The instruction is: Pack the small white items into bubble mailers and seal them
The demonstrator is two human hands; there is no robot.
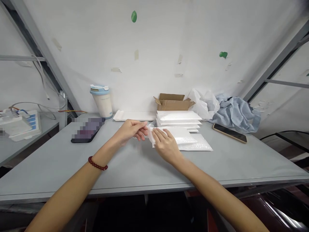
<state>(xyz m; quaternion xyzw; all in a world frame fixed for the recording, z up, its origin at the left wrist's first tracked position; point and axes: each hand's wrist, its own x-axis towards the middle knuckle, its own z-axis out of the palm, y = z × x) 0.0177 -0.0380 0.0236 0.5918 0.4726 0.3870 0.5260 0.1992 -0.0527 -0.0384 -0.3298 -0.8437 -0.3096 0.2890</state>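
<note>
Both my hands meet at the middle of the grey table (pixel 72 167). My left hand (pixel 131 130), with a red bead bracelet on its wrist, is closed in a pinch at the left end of a white padded envelope (pixel 178 134). My right hand (pixel 165 145) lies on top of that envelope near its open left edge, fingers pressed down on it. The envelope rests on other white envelopes (pixel 198 146) spread on the table. Whatever my left fingers pinch at the edge is too small to make out.
A stack of white envelopes (pixel 178 117) and an open cardboard box (pixel 172 102) stand behind my hands. A lidded cup (pixel 102 101) and a dark phone (pixel 87 130) are at the left, a second phone (pixel 229 132), blue cloth (pixel 238 112) and white plastic bag (pixel 204 103) at the right.
</note>
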